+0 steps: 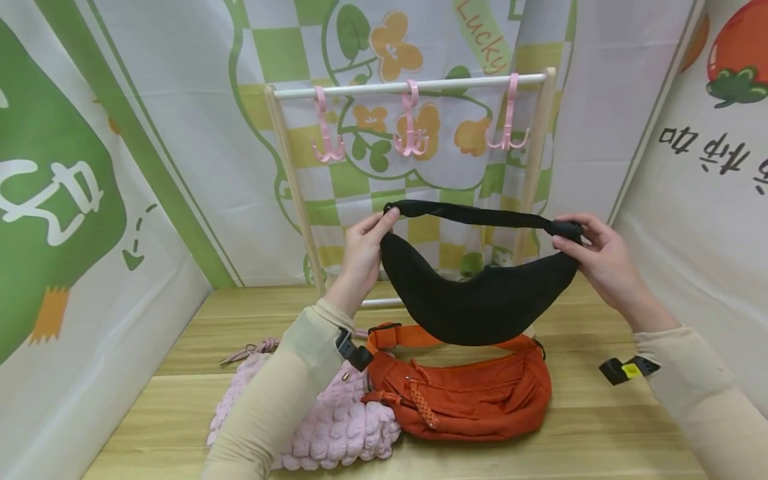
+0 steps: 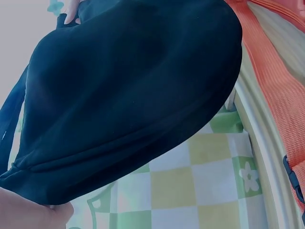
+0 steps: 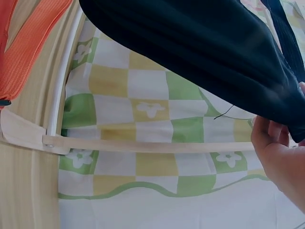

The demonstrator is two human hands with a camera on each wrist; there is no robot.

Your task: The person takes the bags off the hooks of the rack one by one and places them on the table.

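Note:
A black crescent-shaped waist bag (image 1: 480,303) hangs in the air between both hands, its strap (image 1: 474,214) stretched across the top. My left hand (image 1: 363,250) pinches its left end, thumb over the strap. At the other end, my right hand (image 1: 603,257) grips the strap's joint between thumb and fingers. The left wrist view shows the bag's smooth dark body (image 2: 133,90) close up; in the right wrist view its tapered end runs into the right hand (image 3: 281,148). Below the black bag, an orange waist bag (image 1: 480,400) lies on the wooden table.
A pink puffy bag (image 1: 336,433) lies left of the orange one, partly behind the left forearm. Behind stands a rack with a white rail (image 1: 468,83) and wooden posts. Three pink hooks (image 1: 411,120) hang from it. Printed curtains (image 1: 678,200) enclose the table (image 1: 180,400).

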